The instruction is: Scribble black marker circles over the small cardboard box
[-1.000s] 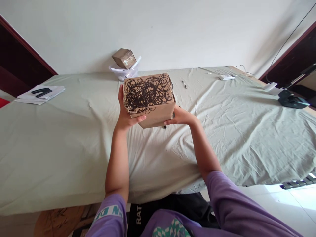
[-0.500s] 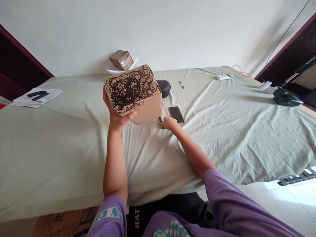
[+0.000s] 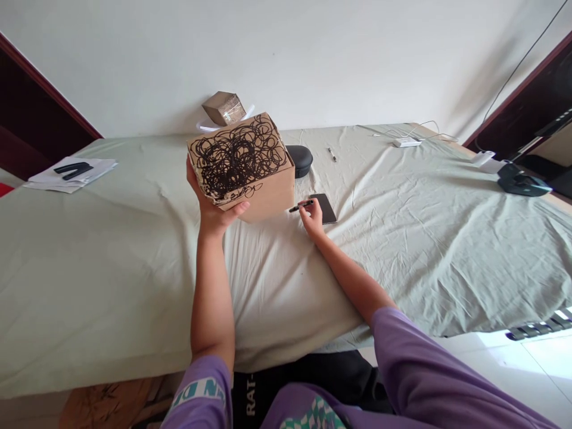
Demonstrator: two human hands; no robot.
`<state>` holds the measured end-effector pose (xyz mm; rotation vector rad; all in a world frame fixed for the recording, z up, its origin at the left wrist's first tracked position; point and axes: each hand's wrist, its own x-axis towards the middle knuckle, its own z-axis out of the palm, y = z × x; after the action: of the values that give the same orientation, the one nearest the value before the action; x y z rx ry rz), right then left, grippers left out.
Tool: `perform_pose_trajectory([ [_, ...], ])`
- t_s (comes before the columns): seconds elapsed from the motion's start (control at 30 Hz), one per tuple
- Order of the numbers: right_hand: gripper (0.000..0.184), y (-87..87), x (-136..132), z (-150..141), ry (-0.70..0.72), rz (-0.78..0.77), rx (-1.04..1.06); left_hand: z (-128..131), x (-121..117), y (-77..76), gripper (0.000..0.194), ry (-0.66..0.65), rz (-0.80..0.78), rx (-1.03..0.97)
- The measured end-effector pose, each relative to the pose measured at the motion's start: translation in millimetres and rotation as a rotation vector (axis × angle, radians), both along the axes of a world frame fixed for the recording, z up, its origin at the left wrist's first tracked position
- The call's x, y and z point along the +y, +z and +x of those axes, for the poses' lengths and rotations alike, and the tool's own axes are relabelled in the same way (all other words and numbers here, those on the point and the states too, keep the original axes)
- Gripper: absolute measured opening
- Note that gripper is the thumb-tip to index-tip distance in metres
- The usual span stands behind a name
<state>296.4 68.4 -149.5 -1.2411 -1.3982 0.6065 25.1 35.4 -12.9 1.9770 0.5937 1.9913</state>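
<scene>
Over a cloth-draped bench (image 3: 134, 280), a person in a purple shirt (image 3: 424, 363) steadies a cardboard box (image 3: 243, 164) on one side and holds a black pen (image 3: 301, 206) on the other. The left grip (image 3: 212, 211) is closed about the left end of the box, thumb lying on the near wall, the other fingers partly hidden along the far side. The right grip (image 3: 313, 215) pinches the pen between thumb and fingertips, one end pointing left, just short of the box. Black looping scrawl covers the top of the box; whether its underside meets the bench cannot be told from this angle. By its look, the box is probably light for its bulk, dry and stiff-walled rather than slippery, though the ragged left edge could crumple under a hard squeeze. Its flat walls seem to offer the surest hold, a spread palm serving better than fingertips on the worn corner. The pen appears slim, hard and smooth, apt to roll or twist, and best pinched at mid-barrel. A dark phone (image 3: 328, 210) lies beside the right grip; a black case (image 3: 302, 159) rests beyond the box, partly hidden by it.
</scene>
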Motion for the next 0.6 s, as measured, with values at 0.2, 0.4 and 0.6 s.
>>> perform_pose_trajectory([
  [0.2, 0.042, -19.2, 8, -2, 0.042, 0.082, 0.140, 3, 3, -3.9, 0.135, 0.001, 0.010, 0.007],
  [0.4, 0.043, -24.0, 8, -4, 0.091, 0.075, 0.110, 0, 13, -10.4, 0.138, -0.004, 0.050, 0.053],
  [0.6, 0.031, -22.4, 7, -4, 0.092, 0.025, 0.029, 4, 10, -15.0, 0.121, -0.021, -0.006, 0.052],
])
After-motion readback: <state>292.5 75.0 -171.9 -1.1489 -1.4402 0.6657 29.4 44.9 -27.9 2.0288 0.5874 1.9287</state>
